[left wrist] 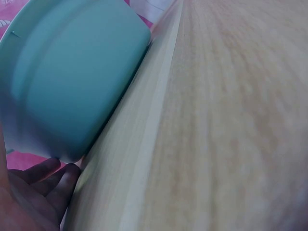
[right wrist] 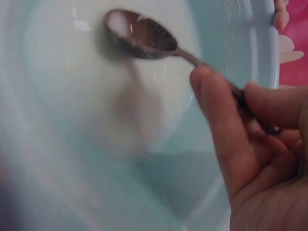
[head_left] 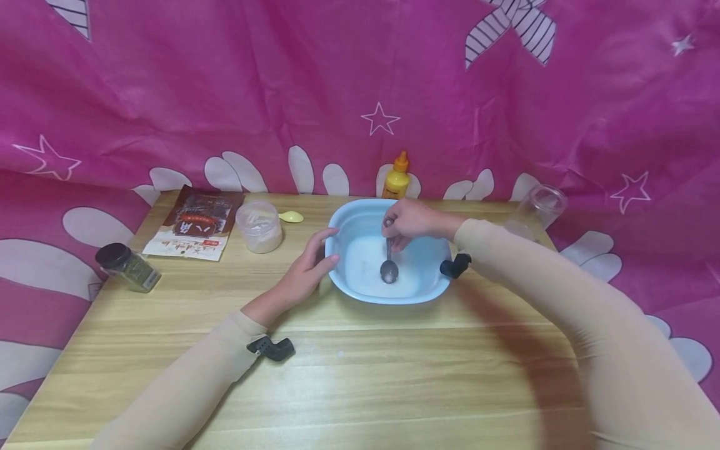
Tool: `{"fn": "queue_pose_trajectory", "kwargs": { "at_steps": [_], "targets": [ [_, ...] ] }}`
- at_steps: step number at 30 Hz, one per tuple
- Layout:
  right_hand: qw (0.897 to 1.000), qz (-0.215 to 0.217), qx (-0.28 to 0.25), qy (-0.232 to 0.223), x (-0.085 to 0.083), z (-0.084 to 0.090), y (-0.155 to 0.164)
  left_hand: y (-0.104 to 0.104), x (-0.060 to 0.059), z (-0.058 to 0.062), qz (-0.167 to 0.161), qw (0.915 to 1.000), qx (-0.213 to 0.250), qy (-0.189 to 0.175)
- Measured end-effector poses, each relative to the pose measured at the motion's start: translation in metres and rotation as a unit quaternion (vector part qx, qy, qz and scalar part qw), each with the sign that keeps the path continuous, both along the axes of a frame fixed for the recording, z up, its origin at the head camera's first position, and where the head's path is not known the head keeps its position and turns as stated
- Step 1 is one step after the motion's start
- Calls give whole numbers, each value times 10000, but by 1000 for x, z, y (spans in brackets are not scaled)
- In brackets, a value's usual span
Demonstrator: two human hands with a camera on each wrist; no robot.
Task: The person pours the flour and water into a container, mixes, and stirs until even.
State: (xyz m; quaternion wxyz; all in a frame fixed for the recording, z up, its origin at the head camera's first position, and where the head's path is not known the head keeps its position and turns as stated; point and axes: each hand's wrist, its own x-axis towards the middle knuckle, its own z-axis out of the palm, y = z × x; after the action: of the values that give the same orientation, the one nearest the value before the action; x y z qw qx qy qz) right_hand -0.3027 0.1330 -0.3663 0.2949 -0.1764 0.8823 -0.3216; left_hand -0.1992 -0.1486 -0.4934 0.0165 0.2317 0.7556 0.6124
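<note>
A light blue plastic basin (head_left: 388, 300) with a cloudy white liquid in it stands on the table. My left hand (head_left: 300, 274) touches the basin's left side, thumb and forefinger tips at the rim. In the left wrist view its other fingers (left wrist: 62, 187) lie fairly straight against the lower outer wall. My right hand (head_left: 415, 224) reaches over the basin and pinches a dark metal spoon (head_left: 389, 270) by its handle. The bowl of the spoon (right wrist: 144, 36) points down at the liquid, with a little white in it.
Left on the wooden table (head_left: 349, 375) are a capped jar of green flakes (head_left: 130, 269), a brown-and-white pouch (head_left: 197, 224), a clear tub of white powder (head_left: 260, 230) and a yellow spoon (head_left: 291, 217). A yellow squeeze bottle (head_left: 396, 181) stands behind the basin; a clear container (head_left: 534, 209), right.
</note>
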Motion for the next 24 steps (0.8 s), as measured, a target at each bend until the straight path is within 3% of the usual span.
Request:
{"fn": "queue_pose_trajectory", "kwargs": {
  "at_steps": [4, 7, 10, 13, 19, 24],
  "targets": [
    [9977, -365, 171, 541, -5, 3, 2, 0, 0, 1, -26, 10000, 19, -8],
    [9940, -797, -113, 736, -9, 1, 0, 1, 0, 1, -22, 10000, 21, 0],
    [9894, -1169, -605, 609, -10, -2, -5, 0, 1, 1, -4, 10000, 30, 18],
    [9863, -1281, -993, 323, -8, -4, -11, 0, 1, 0, -15, 10000, 84, 28],
    [9913, -430, -1152, -471, 3, -6, -18, 0, 1, -2, -66, 9998, 167, 26],
    [9950, 294, -494, -812, 8, 0, -12, 0, -1, -3, -75, 9999, 149, 35]
  ]
}}
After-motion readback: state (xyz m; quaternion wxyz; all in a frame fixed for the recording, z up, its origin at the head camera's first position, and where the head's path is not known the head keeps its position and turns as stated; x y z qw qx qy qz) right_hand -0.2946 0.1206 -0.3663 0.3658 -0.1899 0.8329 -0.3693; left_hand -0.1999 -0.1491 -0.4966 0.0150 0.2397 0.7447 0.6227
